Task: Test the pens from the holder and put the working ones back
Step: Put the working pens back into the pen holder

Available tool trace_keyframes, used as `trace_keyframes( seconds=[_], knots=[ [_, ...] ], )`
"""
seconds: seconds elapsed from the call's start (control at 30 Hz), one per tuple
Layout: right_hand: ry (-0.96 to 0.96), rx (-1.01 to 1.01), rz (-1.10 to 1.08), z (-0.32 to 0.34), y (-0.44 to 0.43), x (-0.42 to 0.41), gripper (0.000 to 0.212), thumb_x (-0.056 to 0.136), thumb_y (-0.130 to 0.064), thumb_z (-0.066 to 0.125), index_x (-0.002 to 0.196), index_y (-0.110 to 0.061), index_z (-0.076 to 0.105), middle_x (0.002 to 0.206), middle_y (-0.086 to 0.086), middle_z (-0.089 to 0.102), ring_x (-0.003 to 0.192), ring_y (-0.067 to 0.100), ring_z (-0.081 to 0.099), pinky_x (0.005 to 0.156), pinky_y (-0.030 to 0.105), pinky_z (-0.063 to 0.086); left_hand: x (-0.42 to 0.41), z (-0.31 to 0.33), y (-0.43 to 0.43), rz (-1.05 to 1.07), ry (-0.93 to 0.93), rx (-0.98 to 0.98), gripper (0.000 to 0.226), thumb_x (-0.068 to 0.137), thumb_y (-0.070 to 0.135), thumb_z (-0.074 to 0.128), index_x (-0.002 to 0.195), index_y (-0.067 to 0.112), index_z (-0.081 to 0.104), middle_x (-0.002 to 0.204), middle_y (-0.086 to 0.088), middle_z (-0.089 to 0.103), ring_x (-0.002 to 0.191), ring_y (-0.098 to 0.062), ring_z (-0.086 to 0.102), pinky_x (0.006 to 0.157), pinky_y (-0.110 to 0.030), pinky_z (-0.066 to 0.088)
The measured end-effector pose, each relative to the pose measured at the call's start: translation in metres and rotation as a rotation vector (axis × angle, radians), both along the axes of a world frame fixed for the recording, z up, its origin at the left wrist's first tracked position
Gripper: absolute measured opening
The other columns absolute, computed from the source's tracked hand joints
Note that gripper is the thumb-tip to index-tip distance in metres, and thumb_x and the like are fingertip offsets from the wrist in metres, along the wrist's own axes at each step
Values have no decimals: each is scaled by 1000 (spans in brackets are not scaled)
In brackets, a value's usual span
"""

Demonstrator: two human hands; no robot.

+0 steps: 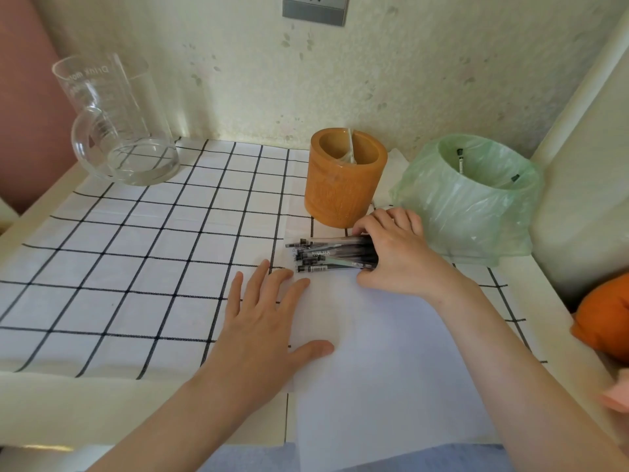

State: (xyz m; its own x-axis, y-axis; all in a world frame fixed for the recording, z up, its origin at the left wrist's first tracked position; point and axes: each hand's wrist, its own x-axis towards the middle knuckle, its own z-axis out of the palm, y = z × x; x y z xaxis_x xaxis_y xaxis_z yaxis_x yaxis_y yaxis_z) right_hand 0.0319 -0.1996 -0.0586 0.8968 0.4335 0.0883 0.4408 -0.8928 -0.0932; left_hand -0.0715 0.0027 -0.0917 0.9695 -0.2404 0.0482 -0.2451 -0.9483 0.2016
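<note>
- Several clear plastic pens with black ends [323, 256] lie in one bundle on the plain white sheet of paper [374, 369], pointing left; gathered this way, they probably wait to be tried one by one on that sheet
- the right hand [398, 253] curls over the bundle's right end, fingers on the far side and thumb on the near side, gripping the pens together; likely this stops them rolling apart
- the left hand [265, 321] lies flat with straight, spread fingers, pressing the paper's left part just beside the pens; it seems to pin the sheet for writing
- the orange-brown cylindrical holder [343, 192] stands upright just behind the bundle, near enough for easy returns; only one pale thing shows inside, which I cannot identify
- the round bin lined with a green plastic bag [469, 219], right of the holder, contains what look like two pens; presumably rejects
</note>
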Motion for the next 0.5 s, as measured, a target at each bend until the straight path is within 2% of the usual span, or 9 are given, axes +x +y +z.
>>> trace_keyframes(
  seconds=[0.1,0.23,0.33,0.43,0.5],
  knots=[
    [24,-4,8,5,-1,-1,51,64,-31,67,110,-23,45,104,-11,43,109,16,33,97,23,6,1,-2,0,10,-23,10,85,78,78,10,127,23,51,128,0,54,131,-29,41,106,-50,25],
    [30,-98,45,7,0,-1,55,67,-34,66,118,-23,48,104,-10,40,112,16,33,108,30,1,1,-4,-1,9,-41,16,81,74,77,23,125,21,53,125,-2,56,128,-30,44,104,-50,28],
    [35,-130,37,5,1,0,54,67,-37,65,116,-21,49,102,-9,37,114,17,32,107,30,4,2,-3,0,11,-44,21,82,76,78,18,123,22,54,123,-1,57,126,-30,47,102,-52,31],
    [36,-154,43,3,1,-1,41,68,-37,64,102,-18,51,97,-7,41,105,17,33,100,28,12,2,-2,0,2,-25,2,79,74,77,25,123,22,54,123,-2,57,125,-31,48,101,-51,32],
    [44,-153,27,5,2,-3,29,70,-35,63,89,-18,49,88,-7,44,95,17,38,92,27,17,1,0,-1,4,9,-29,82,71,77,26,127,22,50,130,-1,52,132,-30,40,106,-48,25]
  ],
)
